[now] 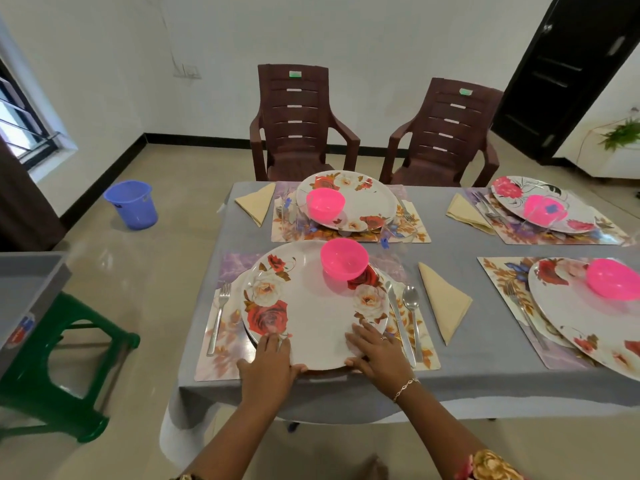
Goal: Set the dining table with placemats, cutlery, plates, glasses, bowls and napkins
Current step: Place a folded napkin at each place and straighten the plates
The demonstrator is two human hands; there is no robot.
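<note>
Bare tablecloth (460, 244) runs between the near placemat (235, 355) and the right placemat (502, 278), narrowed by a folded napkin (445, 303).

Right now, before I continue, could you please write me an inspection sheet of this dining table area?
Surface: table under a grey cloth, with floral placemats laid on it.
Job's things: near plate carries a pink bowl; fork to its left, knife and spoon to its right, folded napkin beyond them.
Clutter: nothing seen on the cloth.
Hands: left hand and right hand both grip the near plate's rim.
Cables: nothing seen on the table.
Surroundings: two brown chairs, blue bucket on the floor, green stool, dark door.
</note>
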